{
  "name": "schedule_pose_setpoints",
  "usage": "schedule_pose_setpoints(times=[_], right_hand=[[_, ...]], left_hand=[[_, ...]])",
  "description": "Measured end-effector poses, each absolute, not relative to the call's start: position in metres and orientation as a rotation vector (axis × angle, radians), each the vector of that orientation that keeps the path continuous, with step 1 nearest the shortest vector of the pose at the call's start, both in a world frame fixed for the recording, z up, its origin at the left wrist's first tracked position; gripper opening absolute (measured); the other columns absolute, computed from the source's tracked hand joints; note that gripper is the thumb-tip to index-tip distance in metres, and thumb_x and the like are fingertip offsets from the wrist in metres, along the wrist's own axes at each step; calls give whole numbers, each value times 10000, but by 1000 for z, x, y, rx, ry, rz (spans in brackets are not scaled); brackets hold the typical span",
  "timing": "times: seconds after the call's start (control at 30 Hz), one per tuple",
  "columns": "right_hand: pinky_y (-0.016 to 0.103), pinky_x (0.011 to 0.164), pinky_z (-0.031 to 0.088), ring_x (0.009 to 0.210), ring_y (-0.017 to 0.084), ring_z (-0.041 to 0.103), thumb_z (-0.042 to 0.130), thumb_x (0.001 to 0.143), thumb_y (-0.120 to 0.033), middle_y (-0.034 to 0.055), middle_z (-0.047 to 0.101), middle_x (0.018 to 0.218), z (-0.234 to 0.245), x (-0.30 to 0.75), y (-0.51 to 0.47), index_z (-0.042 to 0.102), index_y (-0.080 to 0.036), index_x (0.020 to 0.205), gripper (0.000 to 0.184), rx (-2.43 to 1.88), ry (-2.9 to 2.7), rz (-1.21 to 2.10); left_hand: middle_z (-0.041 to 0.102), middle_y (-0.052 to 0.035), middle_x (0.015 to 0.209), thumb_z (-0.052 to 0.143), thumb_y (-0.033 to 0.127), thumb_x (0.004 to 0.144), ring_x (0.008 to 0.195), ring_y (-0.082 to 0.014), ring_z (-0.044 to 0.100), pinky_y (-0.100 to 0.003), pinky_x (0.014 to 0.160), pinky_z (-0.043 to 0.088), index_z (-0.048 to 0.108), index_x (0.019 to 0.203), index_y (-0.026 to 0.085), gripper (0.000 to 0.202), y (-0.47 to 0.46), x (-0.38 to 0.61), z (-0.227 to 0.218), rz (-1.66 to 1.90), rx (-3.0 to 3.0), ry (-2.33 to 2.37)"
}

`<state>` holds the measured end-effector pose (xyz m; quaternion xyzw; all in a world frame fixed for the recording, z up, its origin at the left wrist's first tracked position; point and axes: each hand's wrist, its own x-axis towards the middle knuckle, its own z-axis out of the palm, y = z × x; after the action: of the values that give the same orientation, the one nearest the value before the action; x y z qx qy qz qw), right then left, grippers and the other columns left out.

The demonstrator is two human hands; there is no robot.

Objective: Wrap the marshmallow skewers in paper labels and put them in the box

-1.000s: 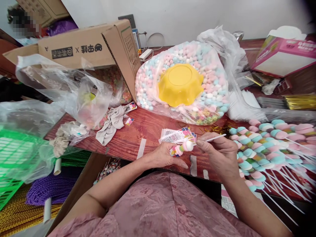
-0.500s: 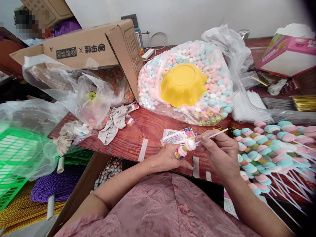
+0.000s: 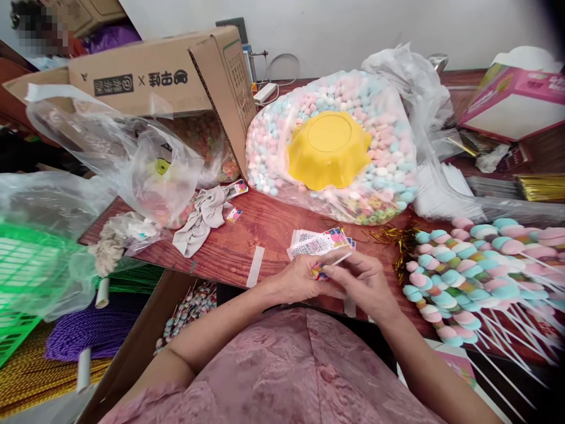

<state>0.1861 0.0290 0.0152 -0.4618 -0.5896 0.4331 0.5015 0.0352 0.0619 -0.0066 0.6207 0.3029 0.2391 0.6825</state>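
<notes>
My left hand (image 3: 296, 278) is closed around a stack of pastel marshmallows (image 3: 318, 271) at the near edge of the red wooden table (image 3: 229, 250). My right hand (image 3: 362, 281) meets it from the right, fingers pinched on a thin white stick (image 3: 341, 259) that runs into the sweets. The marshmallows are mostly hidden between the two hands. Just beyond the fingers lies a small pile of printed sticker sheets (image 3: 318, 241).
A clear bag of pastel marshmallows (image 3: 388, 147) holds an upturned yellow bowl (image 3: 329, 150). Finished marshmallow skewers (image 3: 468, 277) pile up at right. A cardboard box (image 3: 145, 79), plastic bags (image 3: 145, 171), a grey cloth (image 3: 200, 221) and a green basket (image 3: 26, 277) sit at left. Another person is at far top left.
My right hand has slid left along the stick until it touches my left hand. The marshmallows, plainly visible before, are now nearly covered by the fingers.
</notes>
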Motion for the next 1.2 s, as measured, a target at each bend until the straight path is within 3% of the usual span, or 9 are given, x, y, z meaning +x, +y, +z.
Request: schedule_pose_setpoints(times=[0.1, 0.33, 0.5, 0.63, 0.73, 0.8, 0.87, 0.97, 1.2], right_hand=[[241, 626, 482, 660, 128, 610, 640, 850, -272, 1, 681, 719, 31, 197, 35, 693, -209, 789, 102, -1110, -1547, 949], [240, 589, 443, 621, 121, 577, 631, 866, -282, -13, 651, 671, 29, 208, 43, 696, -202, 771, 140, -1172, -1575, 879], [254, 576, 425, 599, 124, 555, 624, 868, -270, -10, 627, 642, 24, 194, 42, 682, -199, 736, 161, -1132, -1596, 857], [283, 627, 439, 647, 138, 566, 605, 876, -234, 3, 626, 680, 20, 181, 39, 671, -209, 750, 145, -1069, -1634, 767], [283, 636, 454, 701, 136, 563, 670, 832, -246, 21, 645, 883, 15, 178, 36, 692, -240, 975, 145, -1093, -1457, 746], [276, 616, 444, 674, 125, 533, 719, 789, -251, 13, 620, 896, 10, 173, 34, 680, -247, 1014, 228, -1124, -1395, 761], [273, 619, 430, 648, 121, 516, 708, 794, -230, -7, 593, 781, 7, 166, 33, 668, -225, 849, 68, -1151, -1427, 759], [272, 629, 420, 647, 126, 520, 630, 846, -198, -18, 564, 673, 3, 157, 37, 582, -204, 672, 181, -1176, -1432, 717], [278, 623, 405, 670, 133, 496, 522, 885, -145, -8, 520, 701, -7, 149, 47, 516, -208, 721, 176, -1157, -1545, 417]], left_hand=[[616, -4, 860, 806, 345, 676, 845, -152, 535, -272, 795, 435, 695, 959, 148, 362, 65, 32, 2, 540, 1464, 674], [507, 31, 681, 662, 512, 806, 544, -61, 425, -192, 514, 325, 659, 1109, 140, 480, 72, 7, 5, 396, 1295, 724], [466, 39, 556, 613, 636, 778, 429, -41, 363, -188, 419, 252, 658, 767, 112, 526, 64, 10, -5, 549, 1190, 842], [436, 57, 508, 637, 648, 750, 409, -29, 313, -181, 400, 217, 612, 696, 123, 528, 61, 19, -3, 703, 1159, 845], [495, 45, 524, 595, 641, 789, 374, -34, 313, -189, 370, 206, 596, 741, 141, 503, 64, 20, 1, 810, 1054, 914], [497, 42, 550, 595, 605, 813, 403, -38, 329, -189, 387, 233, 583, 734, 149, 464, 67, 20, 3, 906, 1068, 950], [469, 42, 575, 611, 571, 820, 468, -47, 354, -188, 436, 280, 576, 705, 149, 439, 68, 21, 3, 978, 1131, 951], [452, 39, 596, 592, 559, 843, 518, -62, 364, -197, 492, 321, 588, 725, 152, 424, 64, 24, -1, 985, 1109, 941], [488, 11, 719, 590, 589, 836, 676, -101, 440, -232, 665, 402, 517, 706, 153, 461, 50, 23, -12, 966, 947, 849]])
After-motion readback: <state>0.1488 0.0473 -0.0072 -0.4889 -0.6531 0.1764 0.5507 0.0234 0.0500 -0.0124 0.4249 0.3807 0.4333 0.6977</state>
